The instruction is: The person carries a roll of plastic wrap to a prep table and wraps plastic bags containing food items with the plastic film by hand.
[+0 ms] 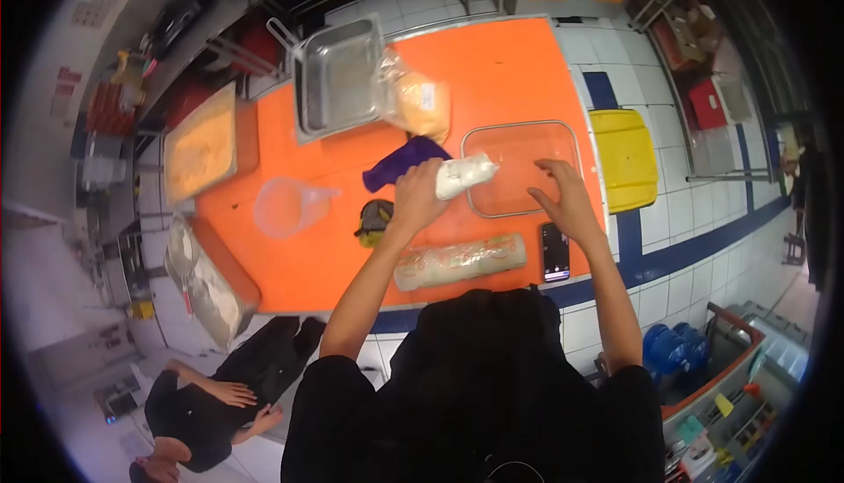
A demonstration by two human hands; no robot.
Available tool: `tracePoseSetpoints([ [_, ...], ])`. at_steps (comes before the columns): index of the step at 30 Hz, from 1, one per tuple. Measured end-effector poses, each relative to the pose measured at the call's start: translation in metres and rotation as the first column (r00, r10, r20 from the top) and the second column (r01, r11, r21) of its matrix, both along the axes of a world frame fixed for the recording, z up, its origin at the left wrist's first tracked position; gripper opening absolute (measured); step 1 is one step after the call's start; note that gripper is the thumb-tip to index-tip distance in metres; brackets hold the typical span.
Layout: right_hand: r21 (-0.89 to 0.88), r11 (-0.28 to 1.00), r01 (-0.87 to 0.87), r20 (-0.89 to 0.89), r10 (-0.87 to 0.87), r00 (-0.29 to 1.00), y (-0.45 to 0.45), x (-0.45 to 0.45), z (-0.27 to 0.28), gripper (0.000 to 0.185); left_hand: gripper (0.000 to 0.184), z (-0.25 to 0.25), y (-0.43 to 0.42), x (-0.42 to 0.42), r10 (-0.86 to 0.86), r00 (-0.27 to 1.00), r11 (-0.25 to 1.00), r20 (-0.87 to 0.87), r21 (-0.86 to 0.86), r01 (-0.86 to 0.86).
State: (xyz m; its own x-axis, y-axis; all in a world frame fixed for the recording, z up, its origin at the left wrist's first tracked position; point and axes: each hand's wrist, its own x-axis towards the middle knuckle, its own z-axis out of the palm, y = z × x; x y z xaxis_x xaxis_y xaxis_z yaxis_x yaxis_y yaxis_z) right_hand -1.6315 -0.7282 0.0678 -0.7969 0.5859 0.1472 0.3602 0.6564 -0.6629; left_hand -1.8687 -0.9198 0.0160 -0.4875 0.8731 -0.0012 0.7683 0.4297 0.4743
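My left hand point(418, 195) is wrapped round one end of a white roll-shaped bundle point(464, 176), above the orange table. My right hand point(565, 196) has its fingers apart and holds nothing, over the right side of a wire-rimmed mesh tray point(527, 205). The bundle's free end reaches over the tray's left part. A dark purple cloth point(400, 163) lies just behind my left hand. Nearer to me is a clear-wrapped roll point(460, 261), with a phone point(555, 253) to its right. A small dark and yellow-green object point(374, 222) sits beside my left wrist.
Metal pans point(341, 77) and a bag of yellow-orange contents point(422, 105) stand at the back. A clear jug point(286, 207), a pan of orange crumbs point(202, 151) and a white-powder bin point(211, 286) are at the left. A person point(207, 404) is at lower left; a yellow lid point(624, 159) is right.
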Motion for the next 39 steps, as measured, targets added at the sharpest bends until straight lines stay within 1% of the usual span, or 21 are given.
tracePoseSetpoints([
  [1,-0.244,0.97,0.003,0.044,0.008,0.999,0.0,0.003,-0.005,0.032,0.051,0.005,-0.016,-0.008,0.056,0.998,0.998,-0.007,-0.016,-0.056],
  [2,-0.246,0.969,-0.016,0.043,0.028,0.999,-0.002,0.001,-0.011,0.032,0.051,0.004,-0.033,-0.015,0.075,0.997,0.997,-0.007,-0.018,-0.075],
  [4,-0.558,0.827,-0.067,0.138,0.172,0.975,-0.018,-0.001,-0.031,0.025,0.045,-0.001,-0.069,-0.02,0.168,0.985,0.985,-0.028,-0.041,-0.169],
  [5,-0.557,0.826,-0.081,0.138,0.188,0.972,-0.028,-0.006,-0.041,0.025,0.045,-0.003,-0.081,-0.019,0.184,0.982,0.982,-0.028,-0.04,-0.185],
  [7,-0.609,0.76,-0.227,0.141,0.386,0.911,-0.056,-0.021,-0.059,0.025,0.047,-0.004,-0.101,-0.017,0.291,0.956,0.947,0.033,-0.153,-0.283],
  [8,-0.606,0.759,-0.238,0.138,0.395,0.908,-0.07,-0.029,-0.068,0.025,0.047,-0.005,-0.108,-0.016,0.301,0.953,0.944,0.029,-0.149,-0.293],
  [10,-0.327,0.866,-0.379,0.347,0.483,0.804,-0.096,-0.039,-0.09,0.032,0.048,-0.012,-0.119,-0.01,0.294,0.956,0.943,-0.008,-0.158,-0.292],
  [11,-0.322,0.865,-0.383,0.348,0.485,0.802,-0.105,-0.042,-0.105,0.032,0.048,-0.014,-0.121,-0.007,0.299,0.954,0.943,-0.008,-0.153,-0.296],
  [13,-0.31,0.918,-0.246,0.457,0.371,0.808,-0.121,-0.05,-0.127,0.037,0.046,-0.019,-0.124,-0.004,0.27,0.961,0.955,-0.057,-0.109,-0.275],
  [17,-0.184,0.939,-0.29,0.556,0.343,0.757,-0.141,-0.053,-0.142,0.037,0.046,-0.036,-0.116,-0.004,0.224,0.973,0.967,-0.049,-0.115,-0.228],
  [19,-0.487,0.853,-0.19,0.435,0.425,0.794,-0.143,-0.057,-0.147,0.031,0.046,-0.048,-0.108,-0.007,0.156,0.985,0.963,-0.074,-0.212,-0.168],
  [20,-0.484,0.855,-0.188,0.433,0.421,0.797,-0.144,-0.053,-0.143,0.031,0.046,-0.052,-0.105,-0.005,0.153,0.985,0.964,-0.077,-0.208,-0.166],
  [22,-0.493,0.794,-0.355,0.093,0.454,0.886,-0.151,-0.034,-0.108,0.019,0.046,-0.058,-0.102,0.004,0.095,0.992,0.961,-0.089,-0.254,-0.114],
  [23,-0.489,0.798,-0.353,0.098,0.453,0.886,-0.153,-0.024,-0.094,0.019,0.046,-0.062,-0.102,0.006,0.094,0.992,0.962,-0.086,-0.248,-0.113],
  [25,-0.607,0.718,-0.341,-0.058,0.388,0.92,-0.157,-0.004,-0.071,0.01,0.051,-0.07,-0.101,0.012,-0.013,0.998,0.956,-0.067,-0.295,-0.008],
  [28,-0.515,0.766,-0.386,-0.153,0.361,0.92,-0.156,0.009,-0.061,0.011,0.059,-0.075,-0.1,0.022,-0.089,0.996,0.952,0.019,-0.293,0.09],
  [31,-0.44,0.815,-0.376,-0.101,0.371,0.923,-0.162,0.016,-0.051,0.012,0.064,-0.072,-0.098,0.031,-0.16,0.985,0.942,0.063,-0.289,0.171],
  [32,-0.44,0.82,-0.366,-0.097,0.361,0.927,-0.162,0.015,-0.055,0.012,0.06,-0.07,-0.098,0.032,-0.198,0.976,0.927,0.09,-0.305,0.217],
  [35,-0.453,0.833,-0.317,-0.164,0.272,0.948,-0.162,0.003,-0.084,0.015,0.054,-0.071,-0.099,0.03,-0.239,0.967,0.931,0.088,-0.261,0.254],
  [37,-0.534,0.831,-0.157,-0.209,0.05,0.977,-0.161,-0.02,-0.103,0.014,0.055,-0.094,-0.101,0.025,-0.263,0.961,0.931,0.085,-0.239,0.276],
  [39,-0.482,0.868,-0.12,-0.207,0.02,0.978,-0.156,-0.048,-0.121,0.014,0.056,-0.122,-0.103,0.015,-0.286,0.955,0.931,0.072,-0.216,0.295],
])
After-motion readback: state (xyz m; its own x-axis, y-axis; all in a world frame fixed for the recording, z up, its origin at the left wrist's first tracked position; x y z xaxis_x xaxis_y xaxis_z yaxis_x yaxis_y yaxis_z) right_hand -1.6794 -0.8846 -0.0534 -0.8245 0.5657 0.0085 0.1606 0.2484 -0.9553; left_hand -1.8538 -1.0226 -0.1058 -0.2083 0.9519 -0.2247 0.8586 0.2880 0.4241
